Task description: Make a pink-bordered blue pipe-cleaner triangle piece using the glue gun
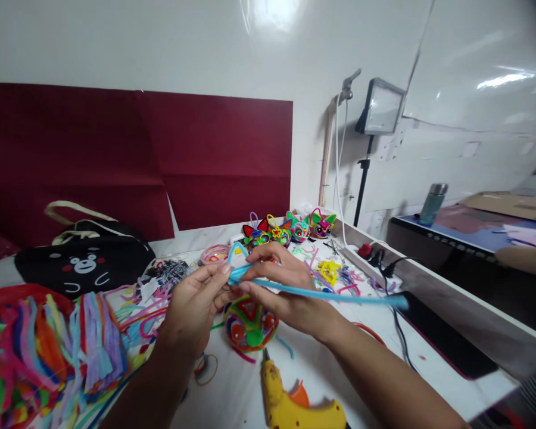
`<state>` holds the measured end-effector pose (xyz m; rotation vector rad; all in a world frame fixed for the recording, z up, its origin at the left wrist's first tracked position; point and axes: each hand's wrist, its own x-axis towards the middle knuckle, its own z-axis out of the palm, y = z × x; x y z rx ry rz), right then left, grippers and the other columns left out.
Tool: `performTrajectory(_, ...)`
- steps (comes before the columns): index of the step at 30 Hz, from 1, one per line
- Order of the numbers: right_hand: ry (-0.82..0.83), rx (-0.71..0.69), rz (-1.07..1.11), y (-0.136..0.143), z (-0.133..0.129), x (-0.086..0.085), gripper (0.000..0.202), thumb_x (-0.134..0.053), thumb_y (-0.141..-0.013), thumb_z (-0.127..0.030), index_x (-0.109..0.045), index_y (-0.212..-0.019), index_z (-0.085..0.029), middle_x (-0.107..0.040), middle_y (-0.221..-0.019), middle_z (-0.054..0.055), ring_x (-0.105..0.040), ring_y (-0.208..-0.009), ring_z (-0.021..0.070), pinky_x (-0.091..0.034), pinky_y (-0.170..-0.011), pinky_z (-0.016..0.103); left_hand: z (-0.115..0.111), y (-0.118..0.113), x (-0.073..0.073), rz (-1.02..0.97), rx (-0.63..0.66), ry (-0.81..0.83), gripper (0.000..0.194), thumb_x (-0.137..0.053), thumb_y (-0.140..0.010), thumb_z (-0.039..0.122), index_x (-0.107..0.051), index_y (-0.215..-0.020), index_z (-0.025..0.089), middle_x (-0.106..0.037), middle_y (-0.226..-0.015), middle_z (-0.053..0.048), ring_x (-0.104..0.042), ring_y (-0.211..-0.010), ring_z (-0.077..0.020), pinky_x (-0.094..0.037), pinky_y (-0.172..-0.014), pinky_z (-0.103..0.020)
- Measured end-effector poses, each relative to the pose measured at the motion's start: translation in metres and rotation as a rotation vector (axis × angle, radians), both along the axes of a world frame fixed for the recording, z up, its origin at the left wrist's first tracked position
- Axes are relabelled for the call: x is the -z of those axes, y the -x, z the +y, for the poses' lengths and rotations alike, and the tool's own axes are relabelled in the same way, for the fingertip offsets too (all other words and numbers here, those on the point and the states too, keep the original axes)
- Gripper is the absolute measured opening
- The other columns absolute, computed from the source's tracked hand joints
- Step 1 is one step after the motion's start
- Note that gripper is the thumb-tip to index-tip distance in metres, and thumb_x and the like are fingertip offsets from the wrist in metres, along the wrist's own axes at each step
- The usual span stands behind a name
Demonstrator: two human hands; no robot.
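Between my two hands is a light-blue pipe cleaner (335,294), bent into a pointed loop at its left end, with a long straight tail running out to the right. My left hand (201,292) pinches the bent part between thumb and fingers. Close against it, my right hand (281,283) grips the same pipe cleaner near the bend. Just below the hands sits a round, colourful animal-face ornament (250,328) with orange eyes and a green nose, its top partly hidden by my fingers. A yellow glue gun (295,399) lies nearer to me, its nozzle pointing at the ornament.
Bundles of coloured pipe cleaners (93,339) fill the left side, before a black bag (84,262). Several finished ornaments (290,229) stand at the back. A power strip (370,262) with cables and a black phone-like slab (446,333) lie right. Another person's arm (522,259) shows far right.
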<state>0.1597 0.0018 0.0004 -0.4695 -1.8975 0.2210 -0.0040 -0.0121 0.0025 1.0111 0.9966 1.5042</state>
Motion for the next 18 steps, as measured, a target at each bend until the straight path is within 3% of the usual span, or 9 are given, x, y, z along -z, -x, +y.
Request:
performTrajectory(7,0.322,-0.035,0.321,0.007,0.006,0.004,0.007,-0.072,-0.080,-0.026,-0.070,-0.079,-0.020,-0.070,-0.093,0.006,-0.066,-0.091,0.0194,-0.051,-0.083,0.033,-0.002,-0.006,0.003,0.025,-0.080,-0.003,0.035,-0.086,-0.055,0.035,-0.067,-0.075,0.014,-0.067,-0.062,0.001,-0.062,-0.054,-0.0097,-0.053,-0.059,-0.019)
performTrajectory(11,0.580,-0.108,0.427,0.012,0.010,0.010,0.017,-0.074,-0.077,-0.034,-0.068,-0.080,-0.019,-0.069,-0.079,0.003,-0.063,-0.070,0.0150,-0.051,-0.064,0.027,0.000,-0.004,0.009,0.051,-0.113,-0.028,0.032,-0.084,-0.060,0.035,-0.067,-0.080,0.015,-0.068,-0.065,0.003,-0.064,-0.055,-0.0090,-0.053,-0.060,-0.018)
performTrajectory(18,0.628,-0.171,0.480,0.014,0.015,0.015,0.021,-0.077,-0.073,-0.037,-0.070,-0.081,-0.019,-0.069,-0.080,0.003,-0.064,-0.073,0.0160,-0.053,-0.069,0.029,0.001,-0.003,0.013,0.130,-0.135,-0.045,0.031,-0.080,-0.066,0.038,-0.067,-0.084,0.016,-0.068,-0.062,0.002,-0.066,-0.056,-0.0142,-0.055,-0.061,-0.023)
